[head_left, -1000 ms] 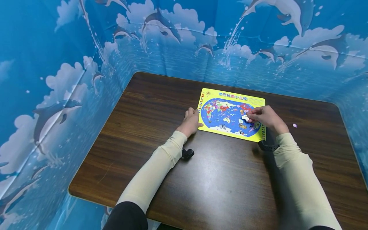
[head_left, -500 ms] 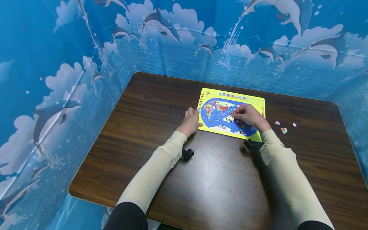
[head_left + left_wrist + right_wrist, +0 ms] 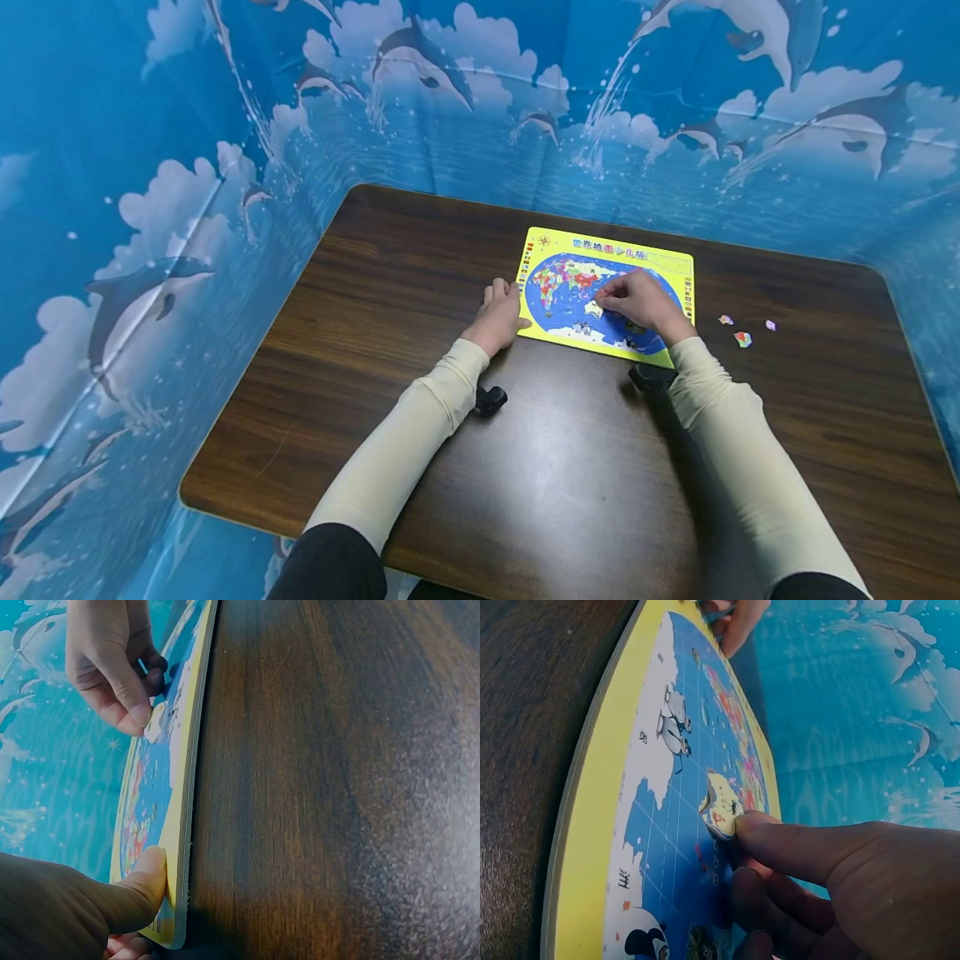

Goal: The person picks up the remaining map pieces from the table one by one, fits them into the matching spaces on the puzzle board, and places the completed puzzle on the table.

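A yellow-bordered world map puzzle board (image 3: 663,254) lies on the table, with Chinese lettering along its far edge. At its near left corner my left hand (image 3: 498,318) grips the edge; the thumb (image 3: 150,874) presses on the top face and the other fingers are curled at the side. My right hand (image 3: 641,302) is over the middle of the map. Thumb and finger pinch a cream Australia-shaped puzzle piece (image 3: 721,806), which sits slightly tilted on the blue ocean area, one edge raised. Penguins (image 3: 673,727) are printed on the white Antarctic strip.
Three small loose puzzle pieces lie right of the board: a pinkish one (image 3: 725,320), a red-green one (image 3: 742,339) and a pale purple one (image 3: 771,326). The dark wooden table (image 3: 360,350) is backed by a blue dolphin-print cloth (image 3: 465,167). Each wrist carries a black device (image 3: 491,401).
My right hand has moved left across the board with the Australia piece, from the right part of the map to its middle. Two loose pieces hidden earlier now show. My left hand stays put.
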The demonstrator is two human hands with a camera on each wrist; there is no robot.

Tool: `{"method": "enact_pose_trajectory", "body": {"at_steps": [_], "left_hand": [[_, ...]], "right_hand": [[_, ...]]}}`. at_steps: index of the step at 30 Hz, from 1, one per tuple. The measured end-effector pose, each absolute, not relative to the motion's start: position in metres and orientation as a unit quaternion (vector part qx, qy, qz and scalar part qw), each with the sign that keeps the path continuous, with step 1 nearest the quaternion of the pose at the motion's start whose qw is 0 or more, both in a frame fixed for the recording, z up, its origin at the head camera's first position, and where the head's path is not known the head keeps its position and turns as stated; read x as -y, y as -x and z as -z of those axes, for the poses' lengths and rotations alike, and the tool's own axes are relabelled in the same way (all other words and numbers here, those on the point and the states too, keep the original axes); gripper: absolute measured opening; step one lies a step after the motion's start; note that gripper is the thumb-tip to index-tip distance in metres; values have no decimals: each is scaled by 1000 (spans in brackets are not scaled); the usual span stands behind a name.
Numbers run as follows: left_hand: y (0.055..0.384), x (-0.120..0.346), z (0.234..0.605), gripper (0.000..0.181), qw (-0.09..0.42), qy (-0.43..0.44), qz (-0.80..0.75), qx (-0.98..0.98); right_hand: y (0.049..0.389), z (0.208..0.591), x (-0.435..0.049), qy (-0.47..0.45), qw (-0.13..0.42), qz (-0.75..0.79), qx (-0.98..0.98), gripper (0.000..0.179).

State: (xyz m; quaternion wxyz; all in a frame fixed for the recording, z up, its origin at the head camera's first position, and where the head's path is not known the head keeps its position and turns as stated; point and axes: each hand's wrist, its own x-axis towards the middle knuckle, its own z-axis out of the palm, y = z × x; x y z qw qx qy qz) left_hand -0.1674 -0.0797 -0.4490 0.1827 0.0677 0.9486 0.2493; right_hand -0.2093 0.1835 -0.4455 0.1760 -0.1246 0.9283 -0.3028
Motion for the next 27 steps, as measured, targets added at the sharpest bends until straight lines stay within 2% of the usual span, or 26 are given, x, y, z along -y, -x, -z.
{"method": "enact_pose_trajectory", "body": {"at_steps": [9,15,22,27], "left_hand": [[167,79,452,70,181,-69,-243,-951],[169,78,452,72,180,-69,-247,-950],[169,77,450,74,193,-58,-259,-945],[170,76,449,74,197,-54,-263,-943]], "right_hand": [[205,449,-182,138,184,307,-924,17],[205,451,-189,124,164,314,-927,22],[195,443,-228,37,130,323,-937,41],[187,439,-272,-45,91,334,-937,47]]}}
